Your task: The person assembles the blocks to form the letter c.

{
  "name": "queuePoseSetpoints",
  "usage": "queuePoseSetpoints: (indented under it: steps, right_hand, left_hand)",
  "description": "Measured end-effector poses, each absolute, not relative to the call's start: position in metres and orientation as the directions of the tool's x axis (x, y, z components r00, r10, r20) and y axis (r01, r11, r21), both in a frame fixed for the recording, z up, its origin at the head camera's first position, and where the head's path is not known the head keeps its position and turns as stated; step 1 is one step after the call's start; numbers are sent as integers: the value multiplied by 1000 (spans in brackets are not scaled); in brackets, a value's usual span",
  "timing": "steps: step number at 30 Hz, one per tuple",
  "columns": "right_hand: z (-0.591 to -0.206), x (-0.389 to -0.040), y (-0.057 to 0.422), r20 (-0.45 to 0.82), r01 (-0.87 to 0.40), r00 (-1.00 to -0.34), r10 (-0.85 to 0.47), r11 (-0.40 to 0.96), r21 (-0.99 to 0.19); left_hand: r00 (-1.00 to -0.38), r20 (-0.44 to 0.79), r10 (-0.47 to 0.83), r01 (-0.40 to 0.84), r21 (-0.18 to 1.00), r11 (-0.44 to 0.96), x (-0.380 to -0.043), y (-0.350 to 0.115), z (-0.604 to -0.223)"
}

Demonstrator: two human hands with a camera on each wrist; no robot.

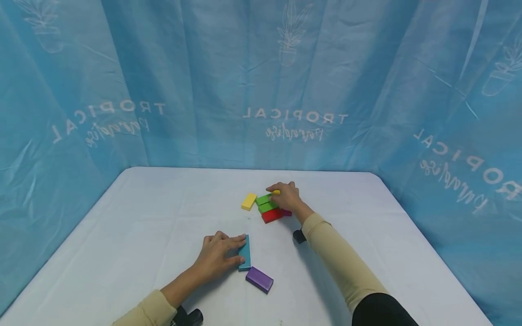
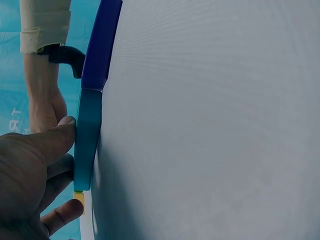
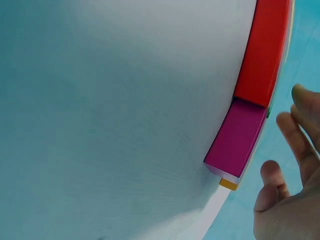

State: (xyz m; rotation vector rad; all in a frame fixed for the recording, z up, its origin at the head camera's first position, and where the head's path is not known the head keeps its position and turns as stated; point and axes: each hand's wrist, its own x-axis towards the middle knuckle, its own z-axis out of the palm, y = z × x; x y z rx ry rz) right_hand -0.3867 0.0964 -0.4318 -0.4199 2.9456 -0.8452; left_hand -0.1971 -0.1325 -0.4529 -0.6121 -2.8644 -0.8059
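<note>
My left hand [image 1: 217, 255] lies over a teal block [image 1: 244, 256], its extended thumb and fingertips on the block's upper face. In the left wrist view, the thumb [image 2: 62, 137] touches near the middle of the teal block's length. One end of a purple block [image 1: 259, 280] meets the near end of the teal one. Farther off, my right hand [image 1: 287, 197] is over a cluster with two green blocks [image 1: 268, 207], a red block [image 1: 272, 215] and a magenta block [image 3: 237, 137]. Its fingers are spread in the right wrist view. A yellow piece [image 1: 276, 192] shows beneath its fingers.
Left of the green blocks, a separate yellow block [image 1: 248, 201] lies on the white-covered table [image 1: 183, 199]. Black wrist-worn devices [image 1: 299, 236] stick out below both forearms. A blue printed curtain [image 1: 220, 81] hangs behind the table and along its sides.
</note>
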Motion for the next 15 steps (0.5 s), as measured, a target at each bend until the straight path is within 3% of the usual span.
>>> queuePoseSetpoints:
  steps: [8, 15]
  right_hand:
    - [-434, -393, 96, -60, -203, -959, -277, 818, -539]
    - [-436, -400, 97, -51, -246, -951, -306, 844, -477]
  left_hand:
    - [-912, 199, 358, 409, 480, 776, -197, -132, -453]
    - [-914, 198, 356, 407, 474, 781, -197, -132, -453]
